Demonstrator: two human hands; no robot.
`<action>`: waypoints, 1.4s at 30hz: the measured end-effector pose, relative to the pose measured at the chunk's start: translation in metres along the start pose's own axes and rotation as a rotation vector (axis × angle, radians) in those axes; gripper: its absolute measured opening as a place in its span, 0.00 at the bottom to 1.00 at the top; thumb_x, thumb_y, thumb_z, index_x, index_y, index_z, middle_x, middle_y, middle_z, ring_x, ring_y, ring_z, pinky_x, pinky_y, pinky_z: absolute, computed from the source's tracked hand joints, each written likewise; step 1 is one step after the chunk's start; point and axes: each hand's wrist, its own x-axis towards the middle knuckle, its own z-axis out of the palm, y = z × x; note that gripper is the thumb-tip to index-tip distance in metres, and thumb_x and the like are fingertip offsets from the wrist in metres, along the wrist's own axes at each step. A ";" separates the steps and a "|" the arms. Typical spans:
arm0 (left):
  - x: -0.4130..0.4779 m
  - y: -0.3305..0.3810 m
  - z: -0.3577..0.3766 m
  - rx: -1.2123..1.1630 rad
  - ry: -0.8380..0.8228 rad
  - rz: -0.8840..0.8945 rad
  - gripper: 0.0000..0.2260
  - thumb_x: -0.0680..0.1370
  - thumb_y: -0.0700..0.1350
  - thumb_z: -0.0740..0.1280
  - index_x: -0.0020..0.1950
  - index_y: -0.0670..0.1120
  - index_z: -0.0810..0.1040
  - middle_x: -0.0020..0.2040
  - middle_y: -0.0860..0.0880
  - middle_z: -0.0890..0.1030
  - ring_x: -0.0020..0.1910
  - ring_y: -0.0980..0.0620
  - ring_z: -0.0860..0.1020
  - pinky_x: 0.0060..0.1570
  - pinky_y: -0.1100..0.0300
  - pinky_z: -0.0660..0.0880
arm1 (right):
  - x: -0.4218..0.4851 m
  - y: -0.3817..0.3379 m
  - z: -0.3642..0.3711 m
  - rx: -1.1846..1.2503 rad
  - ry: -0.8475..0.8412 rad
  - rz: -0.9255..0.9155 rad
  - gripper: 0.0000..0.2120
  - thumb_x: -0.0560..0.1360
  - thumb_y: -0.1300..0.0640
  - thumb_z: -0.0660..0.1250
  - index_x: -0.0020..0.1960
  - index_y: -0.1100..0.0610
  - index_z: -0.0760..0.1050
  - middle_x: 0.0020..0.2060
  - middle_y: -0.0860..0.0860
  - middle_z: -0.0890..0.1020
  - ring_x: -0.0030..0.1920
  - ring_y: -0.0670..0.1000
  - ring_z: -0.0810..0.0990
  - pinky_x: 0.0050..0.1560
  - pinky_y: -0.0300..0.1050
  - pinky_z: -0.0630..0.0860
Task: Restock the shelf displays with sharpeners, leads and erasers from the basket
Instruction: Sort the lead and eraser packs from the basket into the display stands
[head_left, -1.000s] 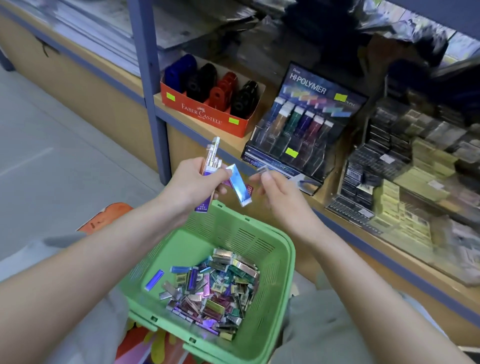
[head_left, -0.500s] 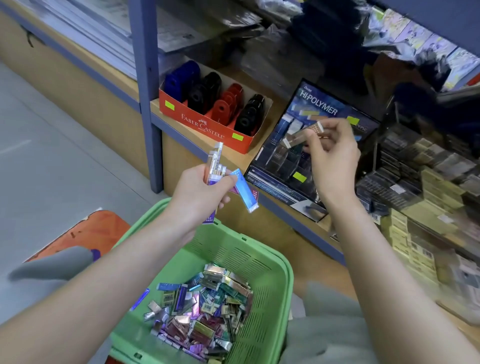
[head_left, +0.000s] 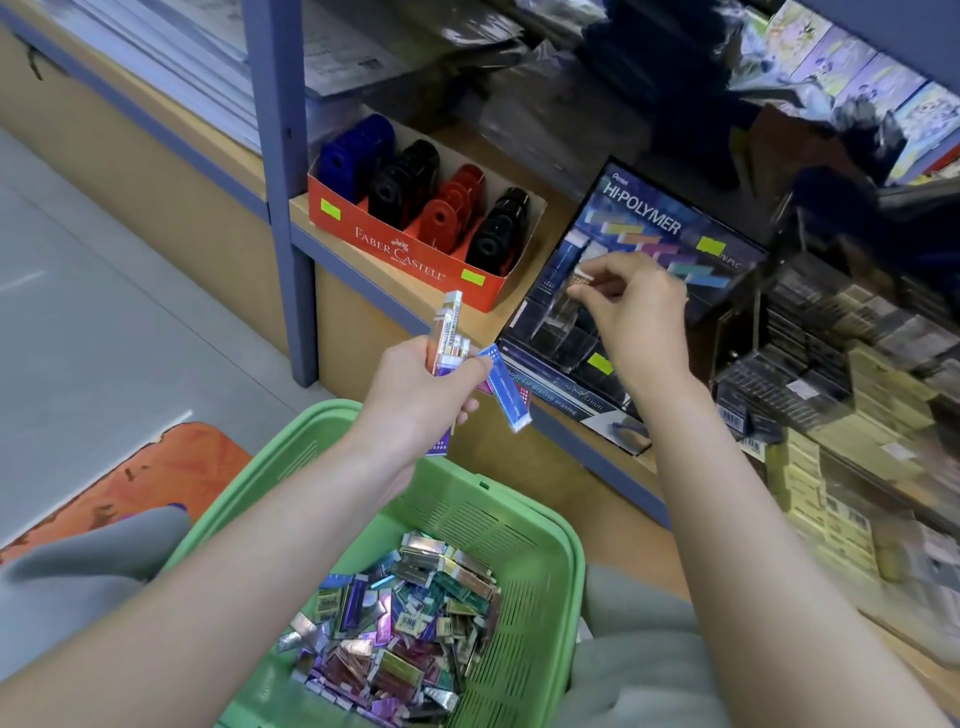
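Note:
A green basket (head_left: 540, 519) on my lap holds a heap of several shiny eraser packs (head_left: 400, 623). My left hand (head_left: 415, 395) grips a fan of eraser packs (head_left: 452, 332) above the basket, a blue one (head_left: 506, 389) sticking out to the right. My right hand (head_left: 634, 306) pinches one small eraser pack (head_left: 581, 280) over the clear slots of the dark Hi-Polymer display (head_left: 649, 291) on the shelf. A red Faber-Castell box (head_left: 410, 249) of blue, black and red sharpeners stands to its left.
A blue shelf post (head_left: 283, 208) rises left of the sharpener box. Stacked small boxes (head_left: 841, 415) fill the shelf to the right. An orange mat (head_left: 130, 483) lies on the grey floor at left. Plastic-wrapped goods sit behind the displays.
My right hand took one pack from the bundle, carried it up to the Hi-Polymer display and now lowers it toward the slots. My left hand stays put with the bundle.

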 end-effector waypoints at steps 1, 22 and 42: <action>0.000 -0.001 0.000 0.000 -0.003 -0.003 0.01 0.77 0.44 0.68 0.46 0.48 0.77 0.33 0.48 0.77 0.27 0.58 0.73 0.28 0.70 0.74 | 0.000 0.000 0.002 -0.021 -0.009 -0.003 0.09 0.73 0.60 0.71 0.53 0.57 0.81 0.45 0.51 0.80 0.41 0.43 0.75 0.42 0.24 0.67; 0.002 0.001 0.000 -0.029 -0.007 -0.002 0.01 0.78 0.43 0.67 0.46 0.47 0.77 0.34 0.48 0.77 0.28 0.58 0.73 0.28 0.70 0.73 | -0.001 -0.003 -0.017 0.051 -0.042 0.023 0.03 0.76 0.56 0.69 0.48 0.52 0.76 0.45 0.45 0.77 0.43 0.44 0.75 0.46 0.27 0.70; 0.003 0.005 0.001 -0.047 -0.036 -0.032 0.02 0.78 0.42 0.67 0.46 0.48 0.76 0.36 0.48 0.78 0.30 0.57 0.74 0.29 0.69 0.74 | 0.022 -0.019 -0.024 -0.256 -0.260 -0.036 0.11 0.74 0.60 0.70 0.55 0.56 0.73 0.39 0.45 0.75 0.37 0.40 0.70 0.46 0.46 0.73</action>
